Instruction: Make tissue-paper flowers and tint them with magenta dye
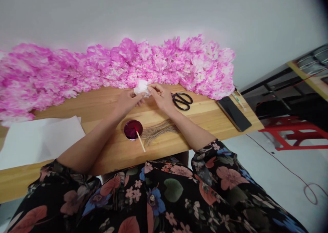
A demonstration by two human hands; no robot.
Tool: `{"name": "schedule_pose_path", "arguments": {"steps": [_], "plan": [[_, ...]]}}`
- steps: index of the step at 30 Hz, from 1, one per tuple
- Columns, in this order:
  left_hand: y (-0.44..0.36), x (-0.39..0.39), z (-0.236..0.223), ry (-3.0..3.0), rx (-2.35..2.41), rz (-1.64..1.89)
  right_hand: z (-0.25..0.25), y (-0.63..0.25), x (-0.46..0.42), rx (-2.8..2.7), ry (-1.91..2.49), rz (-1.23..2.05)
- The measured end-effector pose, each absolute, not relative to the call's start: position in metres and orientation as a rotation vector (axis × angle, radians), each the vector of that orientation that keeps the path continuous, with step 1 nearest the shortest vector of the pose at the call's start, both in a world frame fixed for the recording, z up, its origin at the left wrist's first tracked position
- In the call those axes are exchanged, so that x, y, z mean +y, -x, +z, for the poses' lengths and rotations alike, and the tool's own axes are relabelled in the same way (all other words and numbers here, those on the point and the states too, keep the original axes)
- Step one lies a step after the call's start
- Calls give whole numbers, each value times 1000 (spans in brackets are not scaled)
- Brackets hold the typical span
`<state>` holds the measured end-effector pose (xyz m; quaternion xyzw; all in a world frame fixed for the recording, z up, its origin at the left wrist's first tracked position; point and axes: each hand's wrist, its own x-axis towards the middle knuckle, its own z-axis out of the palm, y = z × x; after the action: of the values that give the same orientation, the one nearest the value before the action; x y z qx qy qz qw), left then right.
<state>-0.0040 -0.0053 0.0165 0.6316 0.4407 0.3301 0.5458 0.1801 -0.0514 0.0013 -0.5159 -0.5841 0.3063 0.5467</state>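
Observation:
A small white paper flower, thin and crumpled, is pinched between my two hands above the middle of the table. My left hand grips its lower left side, fingers closed. On the other side, my right hand pinches its right edge between thumb and fingertips. Just behind it lies a long heap of pink and white paper flowers. Black-handled scissors rest beside my right wrist, their blades partly hidden. Between my forearms stands a small dish of dark red liquid with a thin wooden stick leaning in it.
Thin brown wires or stems lie under my right forearm. White paper sheets are at the left. A black phone and a small brush-like tool lie at the table's right end. A red stool and a cable are beyond.

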Motion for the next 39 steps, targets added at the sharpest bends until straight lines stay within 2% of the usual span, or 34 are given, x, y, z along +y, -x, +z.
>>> {"name": "schedule_pose_path", "arguments": {"steps": [8,13,19,26,39], "plan": [[6,-6,24,-1323,1003,882,7,-178,-57,-1431,1263,643],[4,-7,25,-1324,982,827,1,-178,-53,-1506,1389,539],[6,-3,23,-1282,996,851,-4,-179,-47,-1423,1321,645],[2,-8,29,-1371,1065,702,-3,-178,-50,-1419,1219,796],[5,-1,21,-1395,1078,731,-11,-182,-44,-1462,1285,661]]}}
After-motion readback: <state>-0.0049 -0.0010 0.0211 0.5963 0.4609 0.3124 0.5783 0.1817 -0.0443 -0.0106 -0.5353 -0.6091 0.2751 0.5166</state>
